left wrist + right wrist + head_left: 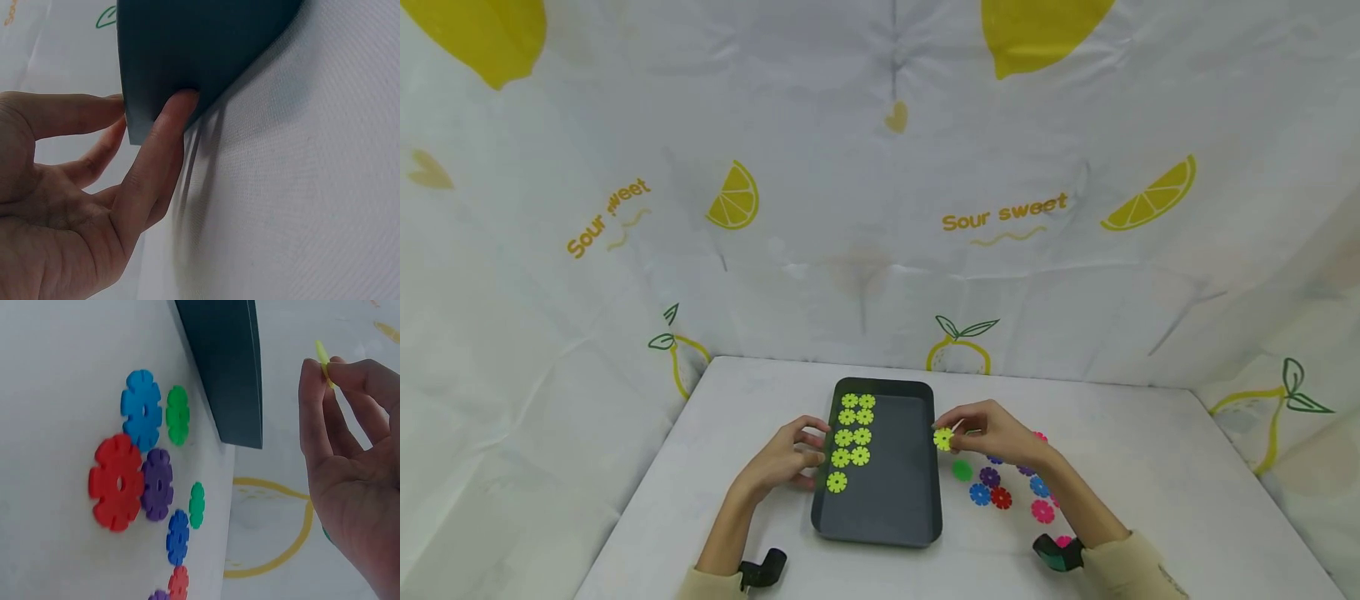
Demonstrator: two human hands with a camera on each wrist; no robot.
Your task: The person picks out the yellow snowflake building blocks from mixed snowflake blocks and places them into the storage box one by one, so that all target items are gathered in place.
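In the head view my right hand point(996, 432) is over the tray's right edge. Thumb and fingertips pinch a yellow-green snowflake disc point(943, 439), which shows edge-on as a thin yellow disc point(324, 361) in the right wrist view. A dark grey rectangular tray point(895, 500) lies on the table, with yellow-green snowflake discs point(862, 436) in two columns along its left side and a single one point(837, 482) lowest. My left hand point(784, 458) holds the tray's left edge; in the left wrist view its fingers point(134, 187) press the outer wall, thumb at the rim.
Loose discs lie right of the tray, partly under my right forearm: red point(119, 482), blue point(141, 409), purple point(157, 484), green point(178, 415) and pink point(1042, 511). The white table point(1180, 500) meets a lemon-print cloth point(850, 250) behind.
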